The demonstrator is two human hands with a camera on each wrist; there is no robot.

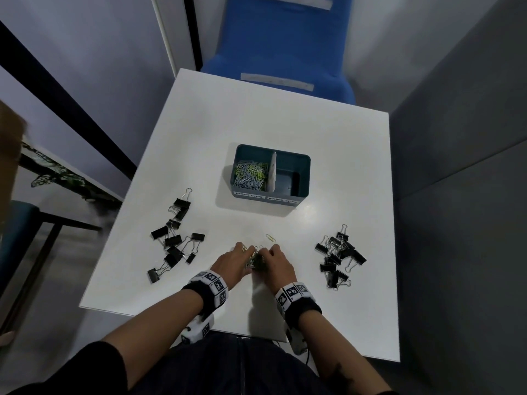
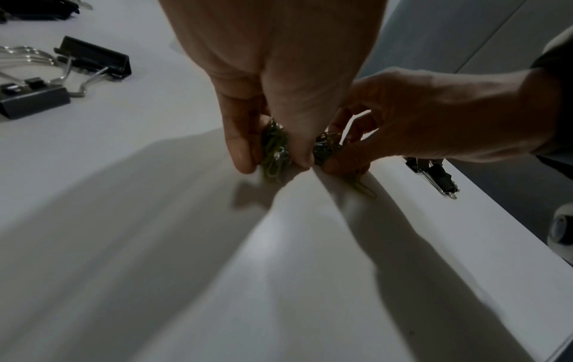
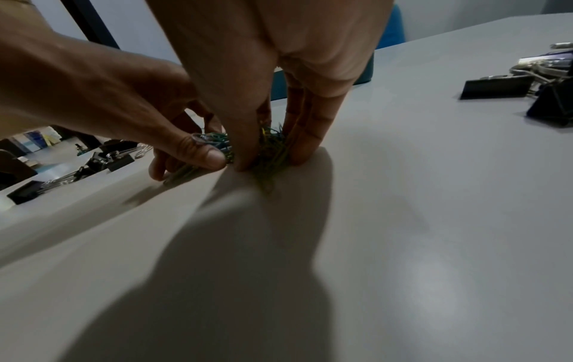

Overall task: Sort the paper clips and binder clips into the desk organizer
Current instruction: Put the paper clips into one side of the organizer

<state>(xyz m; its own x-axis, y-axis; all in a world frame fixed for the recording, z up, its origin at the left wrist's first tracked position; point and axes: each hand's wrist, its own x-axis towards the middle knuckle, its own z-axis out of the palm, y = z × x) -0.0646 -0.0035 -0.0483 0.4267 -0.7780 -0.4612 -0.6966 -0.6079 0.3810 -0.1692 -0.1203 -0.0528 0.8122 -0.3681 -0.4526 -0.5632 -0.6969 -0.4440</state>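
Pinching paper clips (image 1: 254,259): left hand (image 1: 231,262); right hand (image 1: 278,262).

Desk organizer (image 1: 271,178) behind both hands (image 1: 232,262), binder clips (image 1: 175,238) on either side.

White table (image 1: 285,126): teal organizer (image 1: 303,166) mid-table, black binder clips in 2 heaps, left (image 1: 174,238) & right (image 1: 339,255), loose paper clips (image 1: 254,259) bunched at near edge, one stray clip (image 1: 270,238) just beyond.
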